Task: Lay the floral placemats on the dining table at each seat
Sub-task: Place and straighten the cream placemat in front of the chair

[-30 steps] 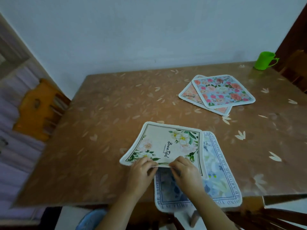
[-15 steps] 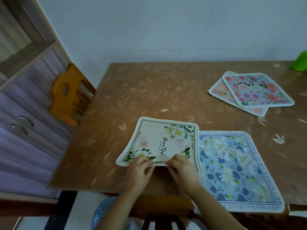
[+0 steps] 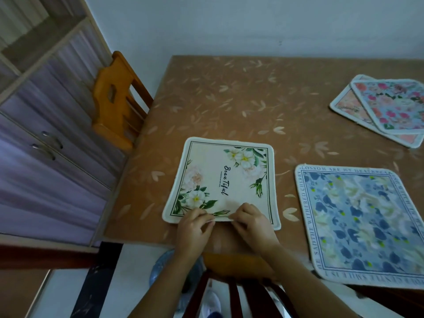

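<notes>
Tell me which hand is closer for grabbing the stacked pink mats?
Probably right. The left hand and right hand both pinch the cream mat, but the right is nearer the stacked pink mats.

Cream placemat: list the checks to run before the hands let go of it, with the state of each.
1. Cream placemat flat on the table: ok, save the near edge.
2. Near edge released: not ok; left hand and right hand both pinch it.
3. Fully on the tabletop, no overhang: ok.
4. Apart from the blue placemat: ok, bare table between them.
5. Remaining pink placemats laid out: not ok; two overlap at the far right.
</notes>
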